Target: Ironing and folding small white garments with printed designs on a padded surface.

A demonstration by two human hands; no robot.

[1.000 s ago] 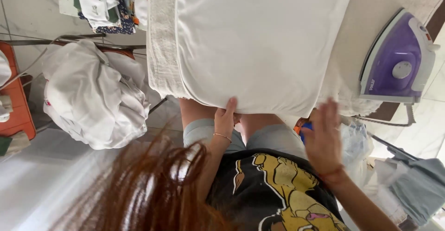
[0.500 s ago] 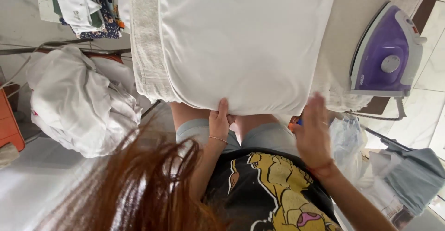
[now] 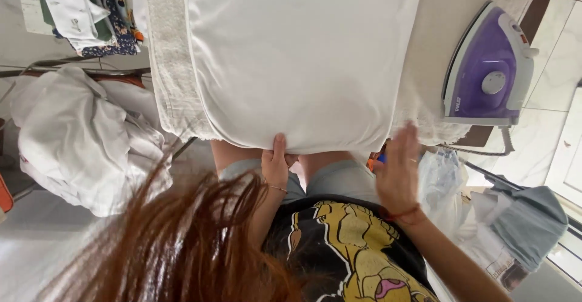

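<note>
So a white cloth (image 3: pixel 303 59) is spread flat over the ironing board (image 3: pixel 436 47). Its near hem is pinched by the left hand (image 3: pixel 276 165), fingers closed on the edge. The right hand (image 3: pixel 397 172) is held open beside the hem, fingers spread. A purple iron (image 3: pixel 488 72) is parked at the right.

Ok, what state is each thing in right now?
White cloth: spread flat on the board, near edge hanging over.
Iron: standing on its heel, on the board, untouched.
Left hand: gripping the cloth's near edge.
Right hand: open, at the cloth's right corner.
Laundry pile: crumpled.
</note>
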